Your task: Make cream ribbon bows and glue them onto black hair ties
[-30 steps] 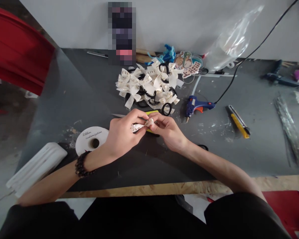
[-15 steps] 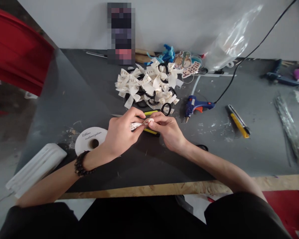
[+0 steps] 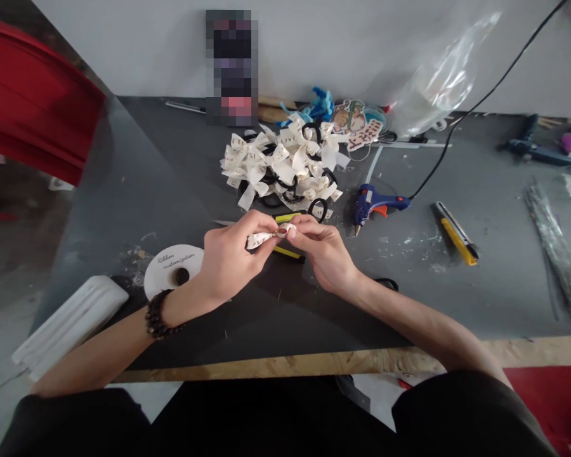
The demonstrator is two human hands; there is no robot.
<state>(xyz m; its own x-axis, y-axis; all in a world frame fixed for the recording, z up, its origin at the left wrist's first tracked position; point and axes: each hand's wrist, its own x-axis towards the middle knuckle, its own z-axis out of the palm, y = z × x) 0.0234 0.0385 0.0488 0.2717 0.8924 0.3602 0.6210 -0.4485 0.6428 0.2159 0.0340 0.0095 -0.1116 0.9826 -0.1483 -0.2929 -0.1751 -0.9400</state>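
Note:
Between my two hands is a white printed ribbon (image 3: 259, 240), bunched and partly hidden by my fingers. My left hand (image 3: 233, 254) pinches its left part, a short piece showing below the fingers. The ribbon's right end is pinched in the fingertips of my right hand (image 3: 326, 254). Under the hands lie yellow-and-black scissors (image 3: 289, 252), mostly covered. Just beyond is a heap of white ribbon bows (image 3: 285, 158) on black hair ties. One black hair tie (image 3: 318, 209) lies close to my right fingers.
A ribbon spool (image 3: 164, 266) and a white box-like device (image 3: 71, 324) lie left. To the right are a blue glue gun (image 3: 378, 202) with its black cord, a yellow utility knife (image 3: 457, 238) and a bundle of thin strips (image 3: 556, 247). A plastic bag (image 3: 442, 76) leans at the back.
Both hands stay almost in place over the scissors, still pinching the ribbon. The fingers have shifted only slightly, and the whole view has moved a few pixels.

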